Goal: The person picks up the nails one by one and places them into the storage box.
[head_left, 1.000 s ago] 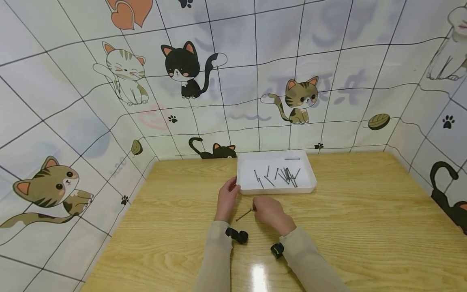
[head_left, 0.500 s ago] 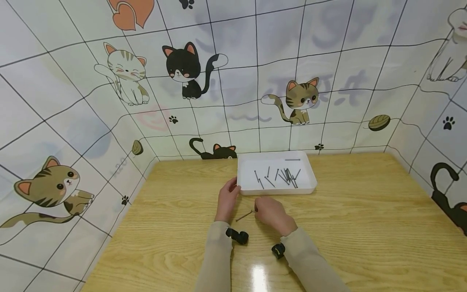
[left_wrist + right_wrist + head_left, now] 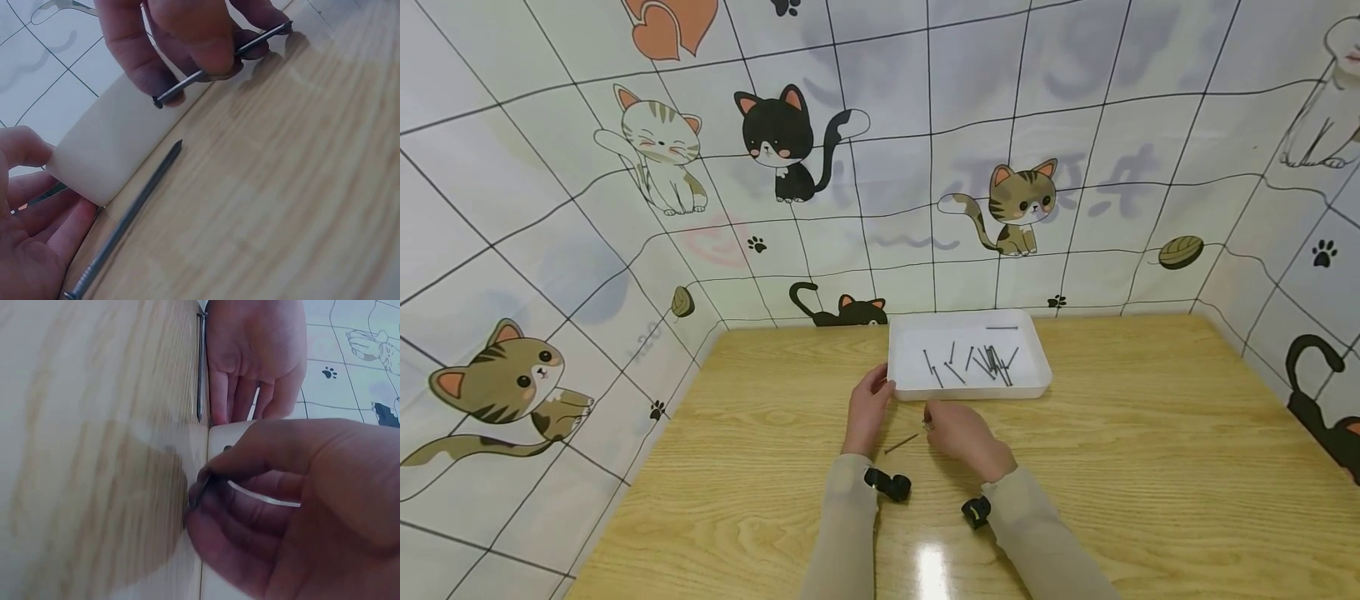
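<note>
In the head view my left hand [image 3: 868, 411] holds the near left corner of a white tray [image 3: 967, 393], thumb at the rim and fingers against its wall. My right hand [image 3: 964, 435], in front of the tray, pinches a steel nail [image 3: 187, 82]. The left wrist view shows this nail close above the table, its flat head toward the left, with finger and thumb around the middle. Another nail [image 3: 132, 215] lies on the wooden table between the hands, its point toward the tray. Several dark nails [image 3: 993, 360] lie loose inside the tray, mostly in its right half.
The tray stands near the back edge of the wooden table [image 3: 1135, 467]. A white wall covering [image 3: 895, 192] with cat drawings and black grid lines rises behind and at both sides. A single nail [image 3: 1002, 327] lies along the tray's far side.
My right hand has drawn slightly to the right, so its fingertips now stand apart from the nail on the table. A nail glints at those fingertips. The left hand and tray have stayed put.
</note>
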The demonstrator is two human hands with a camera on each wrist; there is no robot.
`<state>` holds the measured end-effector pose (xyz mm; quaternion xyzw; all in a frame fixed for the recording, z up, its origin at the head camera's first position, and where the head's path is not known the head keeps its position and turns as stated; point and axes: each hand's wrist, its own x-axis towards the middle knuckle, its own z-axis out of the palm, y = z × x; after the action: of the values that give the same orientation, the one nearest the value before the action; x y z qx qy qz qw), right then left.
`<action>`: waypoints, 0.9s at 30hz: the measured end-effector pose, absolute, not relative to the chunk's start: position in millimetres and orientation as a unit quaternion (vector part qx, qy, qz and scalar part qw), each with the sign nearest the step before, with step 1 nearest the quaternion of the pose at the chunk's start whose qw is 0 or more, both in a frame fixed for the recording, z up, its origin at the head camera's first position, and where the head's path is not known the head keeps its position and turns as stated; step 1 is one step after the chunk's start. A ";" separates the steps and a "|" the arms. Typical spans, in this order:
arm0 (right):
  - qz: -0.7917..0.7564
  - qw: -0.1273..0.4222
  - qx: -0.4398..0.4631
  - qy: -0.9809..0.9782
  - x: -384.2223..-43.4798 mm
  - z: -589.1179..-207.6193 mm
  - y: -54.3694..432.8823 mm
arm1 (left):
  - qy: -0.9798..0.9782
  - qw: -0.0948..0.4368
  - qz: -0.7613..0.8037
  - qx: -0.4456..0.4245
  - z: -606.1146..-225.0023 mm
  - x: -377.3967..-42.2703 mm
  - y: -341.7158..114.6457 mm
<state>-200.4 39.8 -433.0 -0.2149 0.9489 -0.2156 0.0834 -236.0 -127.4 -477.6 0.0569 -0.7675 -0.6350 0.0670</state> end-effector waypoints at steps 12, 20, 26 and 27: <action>-0.330 0.101 -0.259 0.902 -211.1 -421.8 51.7 | -0.770 0.064 -0.632 0.059 -479.3 -236.7 -127.6; -0.403 0.049 -0.214 0.888 -222.9 -405.7 56.0 | -0.770 0.064 -0.632 0.063 -478.4 -235.3 -129.2; -0.430 0.034 -0.194 0.881 -239.1 -391.8 56.3 | -0.770 0.060 -0.631 0.075 -477.8 -236.5 -128.3; -0.437 0.036 -0.191 0.878 -242.4 -389.8 56.1 | -0.770 0.060 -0.630 0.074 -477.7 -236.9 -128.1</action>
<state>-242.4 56.1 -389.8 -0.1907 0.8783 -0.4370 0.0357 -236.9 -128.1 -477.7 0.0744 -0.7704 -0.6304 0.0601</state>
